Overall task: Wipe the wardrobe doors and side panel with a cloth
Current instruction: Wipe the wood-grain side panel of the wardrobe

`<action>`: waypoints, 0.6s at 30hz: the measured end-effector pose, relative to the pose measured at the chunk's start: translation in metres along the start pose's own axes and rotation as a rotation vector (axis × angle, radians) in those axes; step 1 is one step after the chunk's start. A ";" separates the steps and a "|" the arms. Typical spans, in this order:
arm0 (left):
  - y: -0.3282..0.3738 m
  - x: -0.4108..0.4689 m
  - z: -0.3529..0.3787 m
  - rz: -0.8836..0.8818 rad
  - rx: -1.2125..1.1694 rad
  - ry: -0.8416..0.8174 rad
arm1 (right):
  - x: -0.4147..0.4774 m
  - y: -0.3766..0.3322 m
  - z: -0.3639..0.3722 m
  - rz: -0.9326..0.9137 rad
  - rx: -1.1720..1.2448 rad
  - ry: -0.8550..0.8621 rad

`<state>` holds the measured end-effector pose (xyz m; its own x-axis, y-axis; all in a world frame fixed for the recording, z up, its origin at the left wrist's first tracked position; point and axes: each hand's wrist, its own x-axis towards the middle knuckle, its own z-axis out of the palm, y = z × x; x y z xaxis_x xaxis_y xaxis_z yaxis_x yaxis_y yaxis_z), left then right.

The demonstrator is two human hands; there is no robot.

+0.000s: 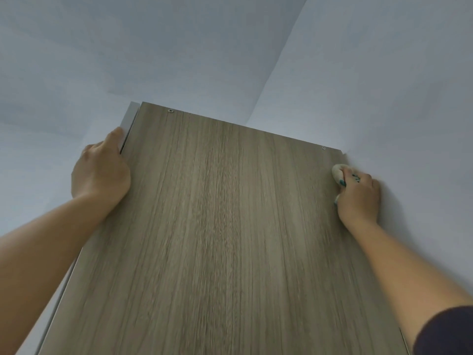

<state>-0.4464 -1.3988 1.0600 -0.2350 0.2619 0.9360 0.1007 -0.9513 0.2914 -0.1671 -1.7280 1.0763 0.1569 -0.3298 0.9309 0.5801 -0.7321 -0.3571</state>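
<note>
I look up along the wardrobe's wood-grain side panel (pixel 217 213), which fills the middle of the head view. My right hand (pixel 359 196) is closed around a small cream cloth (pixel 338 172) and presses it against the panel's upper right edge, close to the wall. My left hand (pixel 101 172) lies flat on the panel's upper left edge, fingers curled over the grey door edge (pixel 130 121). Two screw heads sit near the panel's top corners. The doors themselves are hidden.
A pale wall (pixel 384 98) meets the panel on the right. The ceiling and another wall (pixel 128 47) lie above and to the left. A dark sleeve (pixel 448 331) shows at the bottom right.
</note>
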 end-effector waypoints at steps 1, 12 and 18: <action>0.000 -0.001 -0.002 -0.003 -0.012 -0.003 | -0.002 -0.002 -0.001 0.016 0.002 -0.009; -0.014 0.005 -0.002 -0.012 -0.099 -0.042 | -0.033 -0.075 -0.012 0.173 0.208 0.039; -0.017 0.007 -0.005 -0.042 -0.138 -0.083 | -0.056 -0.163 -0.009 -0.077 0.327 0.093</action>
<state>-0.4543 -1.3819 1.0608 -0.1551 0.3089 0.9384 -0.0426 -0.9511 0.3060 -0.2779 -1.5955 1.0822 0.0378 -0.3451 0.9378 0.8153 -0.5320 -0.2286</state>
